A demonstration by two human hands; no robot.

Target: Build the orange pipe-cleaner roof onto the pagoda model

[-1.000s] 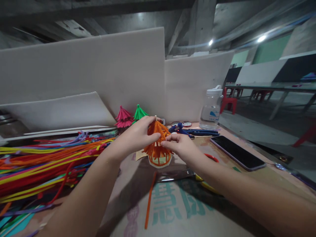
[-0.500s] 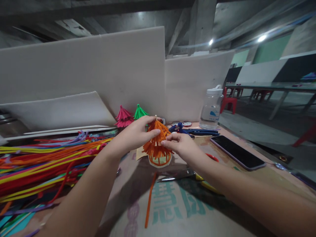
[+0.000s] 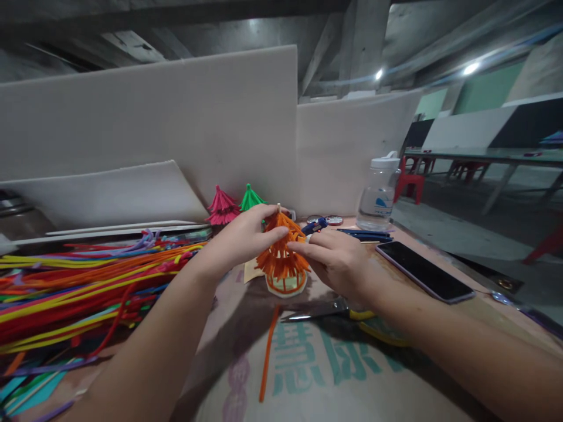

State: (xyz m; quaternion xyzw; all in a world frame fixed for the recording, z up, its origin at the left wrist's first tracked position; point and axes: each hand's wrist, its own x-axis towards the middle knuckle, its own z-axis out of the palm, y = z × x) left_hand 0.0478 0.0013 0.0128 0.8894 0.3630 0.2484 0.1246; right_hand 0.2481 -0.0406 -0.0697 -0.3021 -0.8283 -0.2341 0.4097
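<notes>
An orange pipe-cleaner pavilion (image 3: 285, 266) with two fringed roof tiers and a pale base stands upright on the table in front of me. My left hand (image 3: 248, 234) is closed around its upper roof, thumb at the front and fingers behind. From the other side, my right hand (image 3: 341, 258) reaches in with the index finger stretched against the roof. Its other fingers are curled and partly hidden. Nearer to me lie yellow-handled scissors (image 3: 314, 310), partly under my right forearm, and a loose orange pipe cleaner (image 3: 269, 357).
Coloured pipe cleaners (image 3: 88, 287) are heaped at left. Pink (image 3: 222, 208) and green (image 3: 250, 198) fringed roofs stand behind. A blue glue gun (image 3: 314, 225), a water bottle (image 3: 379, 193) and a phone (image 3: 424, 272) are at right. White boards (image 3: 176, 117) rise at the back.
My right hand has turned from a pinch beside the roof to an extended index finger touching it. My left hand keeps its hold, and the pavilion stays in place.
</notes>
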